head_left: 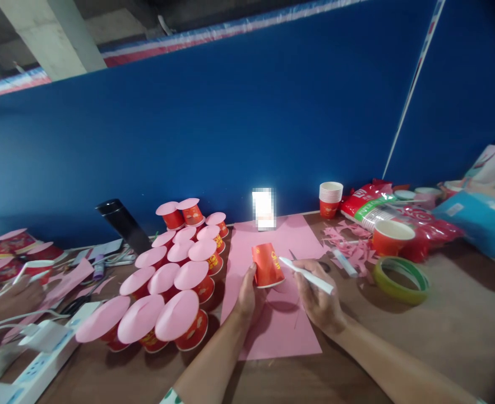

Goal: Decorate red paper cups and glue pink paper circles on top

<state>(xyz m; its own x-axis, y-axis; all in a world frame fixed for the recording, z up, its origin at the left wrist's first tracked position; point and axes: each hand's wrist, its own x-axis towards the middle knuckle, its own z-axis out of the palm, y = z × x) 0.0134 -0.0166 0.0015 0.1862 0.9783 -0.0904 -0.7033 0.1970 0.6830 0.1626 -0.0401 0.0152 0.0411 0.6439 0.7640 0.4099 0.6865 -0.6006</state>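
Note:
My left hand (249, 294) is wrapped round a red paper cup (267, 266) with yellow lettering, held upside down and slightly tilted. In my right hand (318, 300) is a slim white pen (308, 276), its tip pointing at the cup's side near the lettering. Whether the tip touches the cup I cannot tell. Beneath both hands lies pink paper (278, 342) with a round cut or line in it. Dark scissor handles (325, 266) show partly behind my right hand. To the left stand several upturned red cups (197, 334) topped with pink paper discs (177, 315).
At right are a tape roll (424, 289), pink paper scraps (350, 241), a cup stack (330, 199) and a red bag of cups (369, 207). A power strip (47, 359) and another person's hand (18, 297) are at left. A black bottle (123, 224) leans by the blue partition (213, 123).

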